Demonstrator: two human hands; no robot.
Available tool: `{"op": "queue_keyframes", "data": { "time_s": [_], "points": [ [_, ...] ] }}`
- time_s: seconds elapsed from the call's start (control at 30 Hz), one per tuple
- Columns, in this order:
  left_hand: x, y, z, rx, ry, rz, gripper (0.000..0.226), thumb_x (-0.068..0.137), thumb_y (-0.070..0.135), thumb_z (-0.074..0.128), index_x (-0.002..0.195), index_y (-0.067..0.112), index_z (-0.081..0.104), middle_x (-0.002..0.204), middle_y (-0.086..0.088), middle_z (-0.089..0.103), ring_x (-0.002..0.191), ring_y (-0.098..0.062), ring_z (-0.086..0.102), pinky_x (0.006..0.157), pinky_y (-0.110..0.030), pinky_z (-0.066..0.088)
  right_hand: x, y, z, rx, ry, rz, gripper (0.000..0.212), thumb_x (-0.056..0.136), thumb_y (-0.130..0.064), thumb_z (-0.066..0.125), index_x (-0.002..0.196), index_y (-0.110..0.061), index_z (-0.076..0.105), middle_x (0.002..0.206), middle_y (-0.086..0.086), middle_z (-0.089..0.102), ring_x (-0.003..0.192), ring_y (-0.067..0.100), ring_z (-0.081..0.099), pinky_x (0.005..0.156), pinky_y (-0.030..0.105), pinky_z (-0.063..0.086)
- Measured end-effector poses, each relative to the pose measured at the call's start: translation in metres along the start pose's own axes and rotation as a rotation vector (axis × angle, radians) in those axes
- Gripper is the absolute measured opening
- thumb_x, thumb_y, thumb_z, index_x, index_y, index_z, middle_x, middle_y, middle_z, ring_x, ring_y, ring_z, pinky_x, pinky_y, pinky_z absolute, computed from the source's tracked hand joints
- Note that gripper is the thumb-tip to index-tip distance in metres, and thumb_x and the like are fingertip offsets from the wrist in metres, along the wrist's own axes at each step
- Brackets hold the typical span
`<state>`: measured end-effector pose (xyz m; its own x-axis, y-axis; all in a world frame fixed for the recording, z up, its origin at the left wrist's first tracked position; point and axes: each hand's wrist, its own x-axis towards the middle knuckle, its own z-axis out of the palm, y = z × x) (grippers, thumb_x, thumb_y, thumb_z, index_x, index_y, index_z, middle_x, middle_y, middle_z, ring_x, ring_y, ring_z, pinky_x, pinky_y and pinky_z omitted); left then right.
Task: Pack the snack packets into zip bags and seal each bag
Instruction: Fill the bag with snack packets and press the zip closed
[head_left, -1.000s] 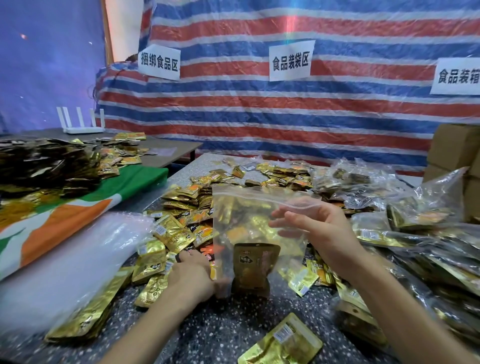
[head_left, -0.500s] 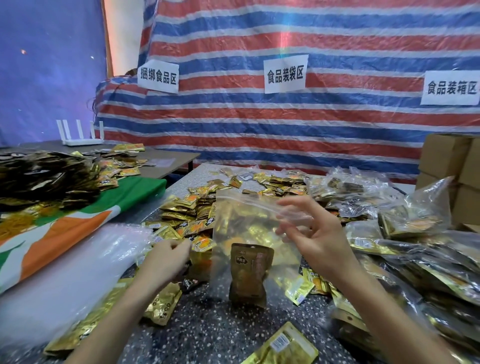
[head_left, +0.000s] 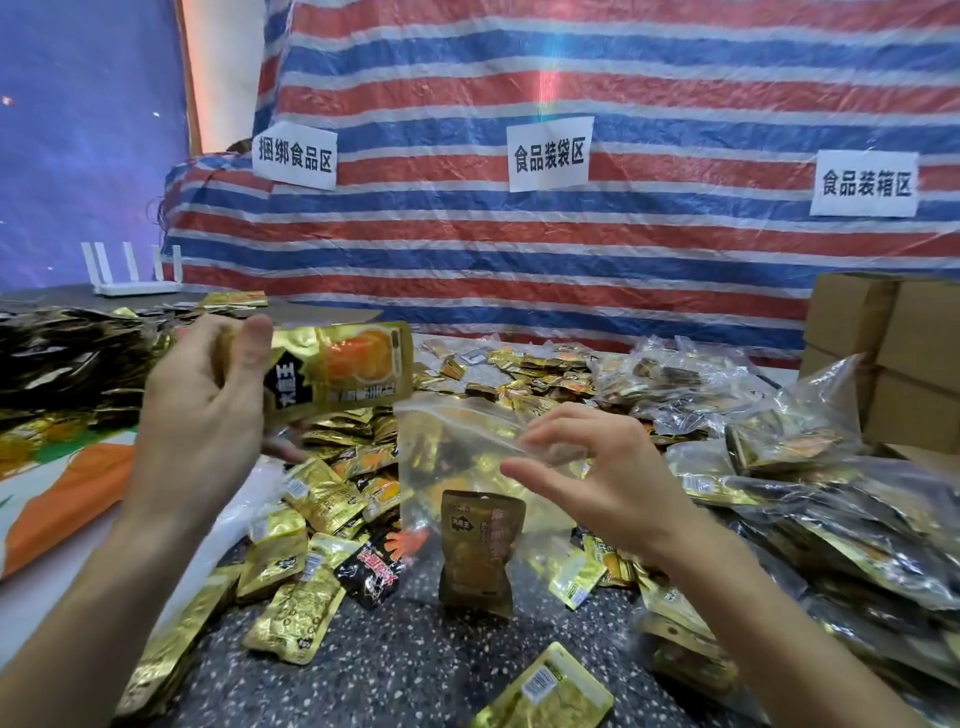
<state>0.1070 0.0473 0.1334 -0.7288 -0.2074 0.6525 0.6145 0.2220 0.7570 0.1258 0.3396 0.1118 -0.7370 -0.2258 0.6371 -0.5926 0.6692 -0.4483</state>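
Observation:
My left hand holds a gold snack packet with an orange picture, raised above and to the left of the bag's mouth. A clear zip bag stands upright on the speckled table; my right hand pinches its top right edge and keeps it open. One brown-gold packet sits at the bottom inside the bag. Several loose gold packets lie heaped to the left of the bag.
Filled clear bags pile up on the right, cardboard boxes behind them. A dark heap of packets covers the left table, with an orange-green cloth and a white plastic sheet. A striped tarp with paper signs hangs behind.
My left hand picked a gold packet out of the pile and lifted it up beside the bag's mouth. My right hand kept hold of the bag's top edge.

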Motion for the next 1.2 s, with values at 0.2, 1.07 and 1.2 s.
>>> {"op": "queue_keyframes", "data": {
  "time_s": [0.2,1.07,1.2],
  "points": [
    [0.004,0.036,0.029,-0.119,-0.207,0.120,0.018,0.096,0.048,0.048,0.090,0.034,0.058,0.086,0.004,0.068,0.071,-0.018,0.073,0.050,-0.031,0.060,0.003,-0.008,0.009,0.028,0.181,0.126,0.041,0.103,-0.028,0.053,0.082,-0.004,0.079,0.082,0.004,0.073,0.076,0.010,0.066,0.068,0.032,0.052],
    [-0.030,-0.011,0.105,0.932,-0.527,0.619,0.060,0.086,0.073,0.023,0.114,0.034,0.059,0.111,0.012,0.068,0.096,-0.016,0.055,0.071,-0.030,0.025,0.003,-0.016,0.008,0.488,-0.055,0.405,0.062,0.063,0.004,0.062,0.108,-0.036,0.076,0.113,-0.010,0.074,0.112,0.013,0.068,0.075,0.030,0.059],
    [-0.030,-0.027,0.100,1.013,-0.599,0.608,0.066,0.083,0.079,0.026,0.115,0.032,0.059,0.124,0.015,0.059,0.105,-0.015,0.046,0.076,-0.031,0.018,0.001,-0.016,0.010,0.470,-0.076,0.412,0.085,0.062,0.023,0.048,0.093,-0.050,0.077,0.104,-0.014,0.075,0.105,0.018,0.070,0.083,0.053,0.060]
  ]
}}
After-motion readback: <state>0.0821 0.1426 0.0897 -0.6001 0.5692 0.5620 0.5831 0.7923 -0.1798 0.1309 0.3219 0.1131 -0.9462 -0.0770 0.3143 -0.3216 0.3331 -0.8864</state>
